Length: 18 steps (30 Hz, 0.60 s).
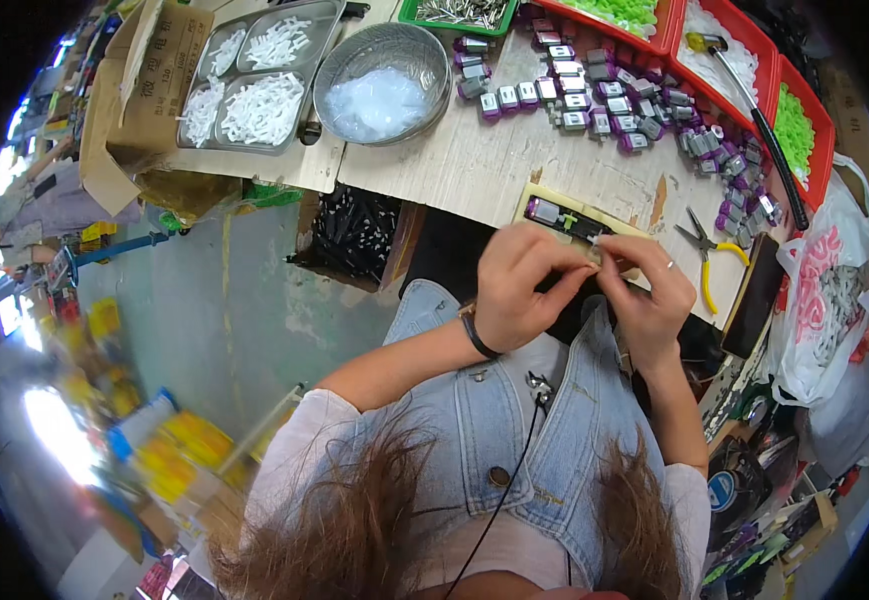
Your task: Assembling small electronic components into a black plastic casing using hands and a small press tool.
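At the bench's front edge, my left hand (522,285) and my right hand (651,285) nearly meet, thumbs and fingertips pinched together. Whatever small piece lies between those fingertips is too little to name. Just beyond them a black plastic housing (582,228) rests on a pale yellow block (618,225). A small silver and purple motor (545,211) sits in the housing's left end, with bright green bits beside it. My fingers cover the housing's near right part. To the right of my right hand lie pliers with yellow handles (706,262).
Many small motors (574,100) are spread across the bench (404,170). Behind stand a metal bowl (434,75), a divided tray (246,80) of white pieces and red bins (769,75). A black-handled tool (779,165) lies right, near a plastic bag (824,290). Below sits a box of black parts (354,235).
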Tool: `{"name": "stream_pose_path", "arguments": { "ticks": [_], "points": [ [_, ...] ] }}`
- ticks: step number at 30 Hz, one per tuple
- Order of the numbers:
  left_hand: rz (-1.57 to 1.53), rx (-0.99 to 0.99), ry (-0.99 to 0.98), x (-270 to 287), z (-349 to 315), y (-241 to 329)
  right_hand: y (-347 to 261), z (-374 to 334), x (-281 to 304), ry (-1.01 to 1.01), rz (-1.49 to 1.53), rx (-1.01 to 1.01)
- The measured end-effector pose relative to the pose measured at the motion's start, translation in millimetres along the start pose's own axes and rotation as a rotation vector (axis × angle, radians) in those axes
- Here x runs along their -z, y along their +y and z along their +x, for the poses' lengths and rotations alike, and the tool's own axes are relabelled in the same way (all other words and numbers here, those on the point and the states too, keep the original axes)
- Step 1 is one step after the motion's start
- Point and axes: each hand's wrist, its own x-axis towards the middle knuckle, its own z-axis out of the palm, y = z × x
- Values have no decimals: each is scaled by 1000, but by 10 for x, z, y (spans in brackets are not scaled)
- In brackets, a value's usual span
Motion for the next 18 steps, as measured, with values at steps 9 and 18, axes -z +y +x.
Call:
{"name": "stream_pose_path", "arguments": {
  "ticks": [9, 18],
  "points": [
    [136, -182, 21, 70, 138, -279, 80, 175, -105, -107, -131, 45],
    [12, -60, 27, -38, 160, -373, 13, 190, -74, -170, -245, 36]
  ]
}}
